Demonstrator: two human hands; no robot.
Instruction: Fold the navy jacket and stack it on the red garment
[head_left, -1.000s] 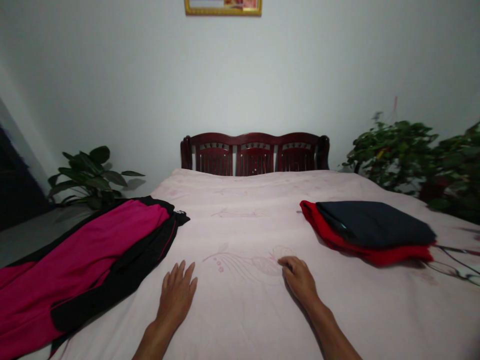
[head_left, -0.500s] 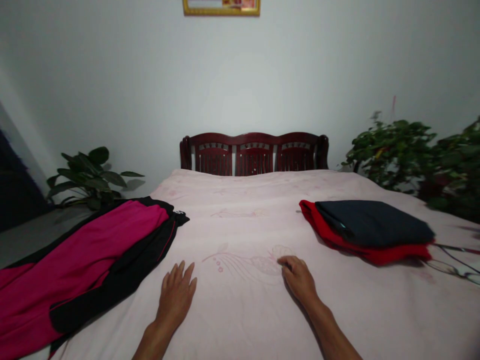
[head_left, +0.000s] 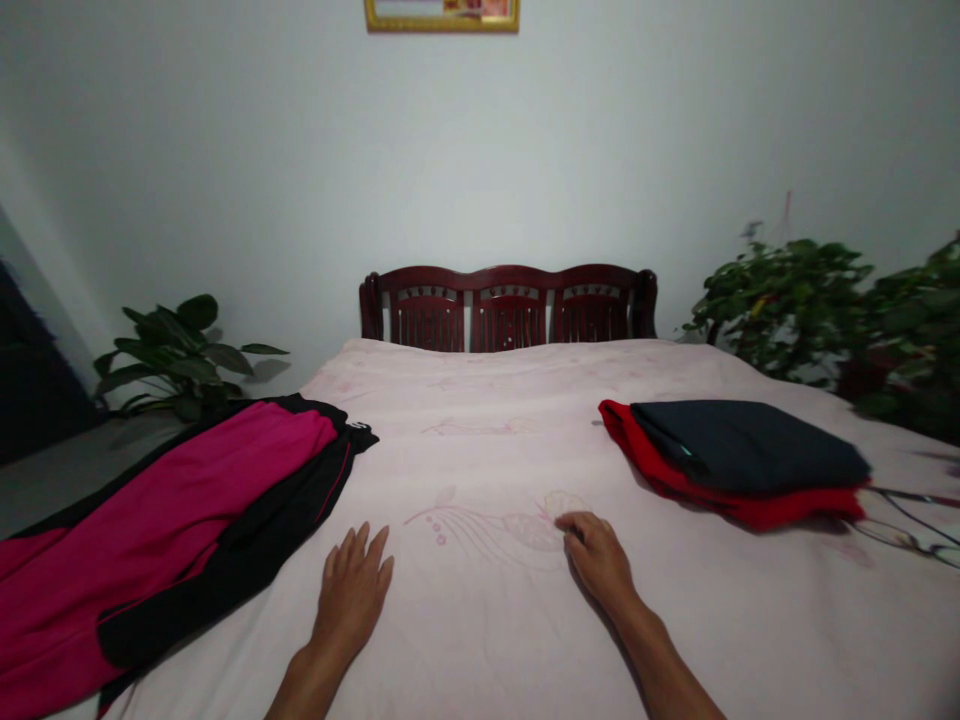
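My left hand (head_left: 351, 585) lies palm down on the pale pink bedsheet (head_left: 480, 640), its fingers stretched out and slightly spread, holding nothing. On the same sheet, by the printed flower pattern, rests my right hand (head_left: 598, 560); its fingers are curled together and nothing shows in them. To the left of my left hand lies a magenta and black garment (head_left: 195, 490), spread lengthwise. Beyond my right hand, to the right, a folded dark navy garment (head_left: 750, 445) sits on top of a folded red garment (head_left: 757, 508). Neither hand touches the clothes.
A pair of glasses (head_left: 911, 542) lies beside the folded clothes. At the far end of the bed stands a dark red wooden backrest (head_left: 510, 300). Leafy plants flank the bed, one on the left (head_left: 180, 350) and more on the right (head_left: 787, 300). A gold-framed picture (head_left: 442, 25) hangs above.
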